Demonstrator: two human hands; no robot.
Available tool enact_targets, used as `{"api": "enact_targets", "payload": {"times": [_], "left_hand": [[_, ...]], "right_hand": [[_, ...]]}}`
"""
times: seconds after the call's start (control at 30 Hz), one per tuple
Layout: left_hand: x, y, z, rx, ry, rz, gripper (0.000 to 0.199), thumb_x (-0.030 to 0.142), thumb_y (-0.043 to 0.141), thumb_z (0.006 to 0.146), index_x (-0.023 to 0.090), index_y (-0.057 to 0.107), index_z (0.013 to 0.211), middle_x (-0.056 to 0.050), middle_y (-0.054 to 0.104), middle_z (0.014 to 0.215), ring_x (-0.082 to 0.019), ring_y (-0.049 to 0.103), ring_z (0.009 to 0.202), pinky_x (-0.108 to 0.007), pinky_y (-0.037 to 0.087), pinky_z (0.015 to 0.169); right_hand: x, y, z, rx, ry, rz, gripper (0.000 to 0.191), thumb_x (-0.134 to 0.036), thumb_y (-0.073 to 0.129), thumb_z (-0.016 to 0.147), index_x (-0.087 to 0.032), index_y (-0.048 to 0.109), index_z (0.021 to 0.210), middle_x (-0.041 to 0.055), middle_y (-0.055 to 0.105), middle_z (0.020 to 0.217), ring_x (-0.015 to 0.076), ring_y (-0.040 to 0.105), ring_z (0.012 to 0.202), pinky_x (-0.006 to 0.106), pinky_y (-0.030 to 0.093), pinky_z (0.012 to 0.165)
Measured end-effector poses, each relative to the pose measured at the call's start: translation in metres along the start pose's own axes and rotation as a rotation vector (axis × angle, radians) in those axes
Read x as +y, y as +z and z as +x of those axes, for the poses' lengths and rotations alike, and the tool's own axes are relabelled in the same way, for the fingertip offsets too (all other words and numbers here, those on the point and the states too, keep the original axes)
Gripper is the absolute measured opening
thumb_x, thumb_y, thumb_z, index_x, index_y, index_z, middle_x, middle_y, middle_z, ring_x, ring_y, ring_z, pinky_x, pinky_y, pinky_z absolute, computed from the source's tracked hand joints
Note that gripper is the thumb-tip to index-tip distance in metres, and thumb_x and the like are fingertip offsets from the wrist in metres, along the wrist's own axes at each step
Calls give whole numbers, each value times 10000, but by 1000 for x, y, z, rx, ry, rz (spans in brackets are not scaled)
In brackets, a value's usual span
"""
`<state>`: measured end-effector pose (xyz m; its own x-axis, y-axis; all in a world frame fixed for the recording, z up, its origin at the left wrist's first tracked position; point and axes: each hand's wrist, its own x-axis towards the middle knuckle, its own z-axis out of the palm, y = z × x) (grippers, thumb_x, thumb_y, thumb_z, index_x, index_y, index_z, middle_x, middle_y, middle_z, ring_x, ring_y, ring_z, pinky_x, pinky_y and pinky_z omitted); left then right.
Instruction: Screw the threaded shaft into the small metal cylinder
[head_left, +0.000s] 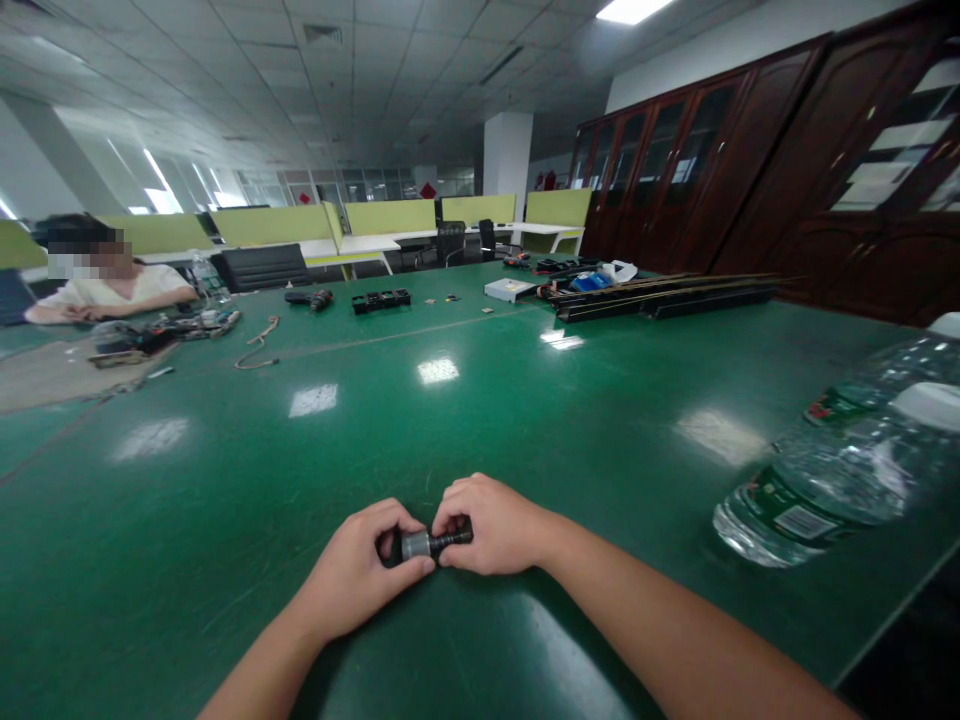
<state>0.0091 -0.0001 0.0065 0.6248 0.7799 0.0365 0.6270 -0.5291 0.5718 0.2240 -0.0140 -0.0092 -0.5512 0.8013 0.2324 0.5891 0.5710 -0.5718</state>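
Note:
In the head view, low in the middle, a short part with a grey metal cylinder [415, 544] and a dark, ribbed, bolt-like shaft [450, 539] lies level between my hands, at or just above the green tabletop. My left hand [367, 560] curls its thumb and fingers around the grey cylinder end. On the other side, my right hand [487, 527] pinches the dark shaft, thumb below and fingers above. Both hands are closed, their fingertips nearly meeting at the middle of the part. The fingers hide some of its ends, and its exact kind is unclear.
Two large water bottles [817, 490] stand at the right edge of the green table [360, 430]. A power drill [309, 299], a black bracket [381, 300], a cord [259, 345] and dark rails [667, 296] lie farther back. Another person [112, 275] sits at far left.

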Motion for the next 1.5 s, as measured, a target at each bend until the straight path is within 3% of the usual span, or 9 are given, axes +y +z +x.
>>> {"api": "enact_targets", "payload": {"times": [0.8, 0.93, 1.07, 1.5], "left_hand": [[-1, 1, -1, 0, 17, -40, 200, 365, 672, 782, 195, 683, 888, 0, 590, 766, -155, 528, 696, -244, 381, 628], [-2, 2, 0, 0, 2, -32, 219, 388, 663, 790, 194, 682, 890, 4, 591, 754, -153, 525, 680, -243, 375, 619], [-2, 2, 0, -9, -15, -30, 243, 417, 651, 802, 193, 680, 891, 4, 594, 755, -151, 520, 669, -242, 366, 609], [0, 2, -1, 3, -30, -20, 234, 411, 648, 797, 197, 686, 883, 10, 573, 730, -153, 515, 660, -245, 360, 606]], "right_hand": [[-1, -14, -5, -59, 46, -54, 136, -275, 748, 714, -199, 752, 827, 7, 647, 751, 131, 573, 715, 231, 396, 641], [12, -28, -11, -128, 180, 62, 160, -237, 783, 667, -193, 753, 818, -9, 653, 723, 107, 569, 648, 207, 394, 574], [25, -41, -18, -105, 372, 188, 202, -180, 802, 607, -160, 731, 795, -23, 640, 666, 104, 574, 616, 196, 420, 552], [16, -33, -15, -109, 293, 165, 165, -212, 766, 643, -168, 735, 799, -16, 650, 677, 106, 577, 613, 200, 420, 544]]}}
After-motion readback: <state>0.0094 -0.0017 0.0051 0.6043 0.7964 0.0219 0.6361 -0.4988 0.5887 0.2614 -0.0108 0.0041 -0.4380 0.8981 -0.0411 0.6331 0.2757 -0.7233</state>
